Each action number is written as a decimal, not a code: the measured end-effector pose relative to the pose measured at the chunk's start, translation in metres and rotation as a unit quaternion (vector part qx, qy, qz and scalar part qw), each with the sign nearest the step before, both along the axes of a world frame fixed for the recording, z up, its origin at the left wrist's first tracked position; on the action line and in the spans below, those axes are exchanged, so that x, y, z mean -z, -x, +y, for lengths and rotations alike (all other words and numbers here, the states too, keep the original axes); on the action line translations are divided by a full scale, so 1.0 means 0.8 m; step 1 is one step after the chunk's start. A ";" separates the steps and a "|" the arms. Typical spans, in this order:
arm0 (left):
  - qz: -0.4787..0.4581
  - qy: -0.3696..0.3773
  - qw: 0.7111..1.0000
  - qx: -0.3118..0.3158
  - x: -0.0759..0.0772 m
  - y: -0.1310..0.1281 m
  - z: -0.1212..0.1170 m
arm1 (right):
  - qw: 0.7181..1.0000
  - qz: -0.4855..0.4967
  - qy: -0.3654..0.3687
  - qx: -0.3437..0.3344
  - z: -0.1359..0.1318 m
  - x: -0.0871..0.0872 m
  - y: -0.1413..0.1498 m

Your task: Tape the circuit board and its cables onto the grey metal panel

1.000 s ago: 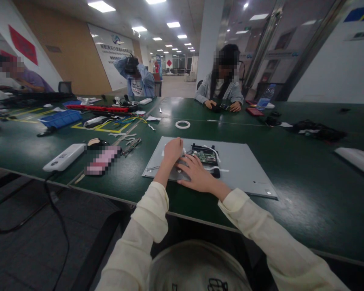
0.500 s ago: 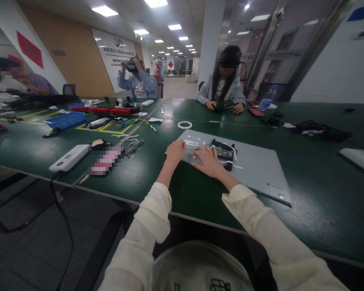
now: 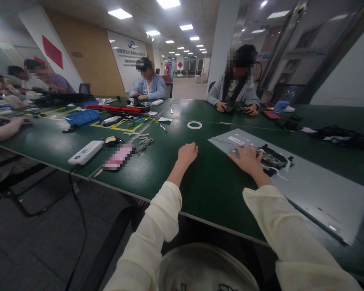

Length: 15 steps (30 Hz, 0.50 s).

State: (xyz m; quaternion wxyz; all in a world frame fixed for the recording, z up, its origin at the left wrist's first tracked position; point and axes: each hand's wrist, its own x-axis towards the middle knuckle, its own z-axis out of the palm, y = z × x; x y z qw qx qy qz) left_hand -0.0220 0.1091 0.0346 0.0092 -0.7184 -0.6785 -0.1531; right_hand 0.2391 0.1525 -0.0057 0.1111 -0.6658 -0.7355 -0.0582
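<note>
A flat grey panel (image 3: 318, 188), like the back of a screen, lies slanted on the green table to the right. On it sits a black-framed circuit board (image 3: 274, 157) with a loose white strip cable (image 3: 279, 173) beside it. My right hand (image 3: 249, 159) rests on the panel's left part, fingers spread, its fingertips by the board's left edge. My left hand (image 3: 187, 153) is over the table left of the panel, apart from it. Its fingers are curled closed, and whatever they may hold is hidden.
A white tape ring (image 3: 194, 125) lies beyond my hands. To the left are a phone (image 3: 119, 157), glasses (image 3: 144, 145), a white power bank (image 3: 86, 152) with a black cable, and a blue tray (image 3: 82, 118). Two people sit across the table; an arm (image 3: 10, 128) shows at far left.
The panel has slid right and turned, my right hand going along with it. My left hand has come off the panel's left edge. The view has swung slightly left.
</note>
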 end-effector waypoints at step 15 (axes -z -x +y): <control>-0.018 0.017 0.999 0.030 0.002 -0.002 0.000 | 0.983 0.021 0.012 0.184 0.016 0.008 -0.121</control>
